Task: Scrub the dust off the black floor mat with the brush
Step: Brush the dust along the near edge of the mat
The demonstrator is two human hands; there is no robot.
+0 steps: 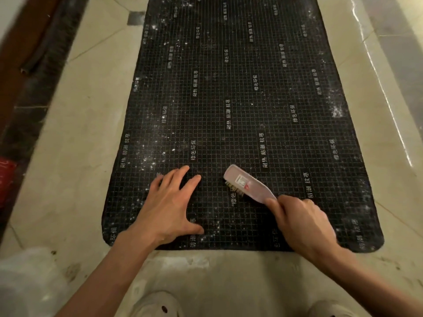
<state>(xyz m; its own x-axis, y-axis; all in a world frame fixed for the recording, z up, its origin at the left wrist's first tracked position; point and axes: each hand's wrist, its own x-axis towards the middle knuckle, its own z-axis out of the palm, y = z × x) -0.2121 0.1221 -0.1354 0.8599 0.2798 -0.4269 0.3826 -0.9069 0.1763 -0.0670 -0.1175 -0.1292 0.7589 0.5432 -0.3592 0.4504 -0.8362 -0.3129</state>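
With the left hand (168,208) pressed flat, fingers spread wide, on the near end of the black floor mat (240,99) and the right hand (302,221) gripping the brush (246,183), bristles down beside it, a hard stroke could probably scatter dust onto the tiled floor (91,138).

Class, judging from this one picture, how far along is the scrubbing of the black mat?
Done: little; only the centre looks cleaner. In hand: the right hand holds the brush, bristles on the mat; the left hand presses flat beside it. Left: white dust at the right edge, far end and near-left area.
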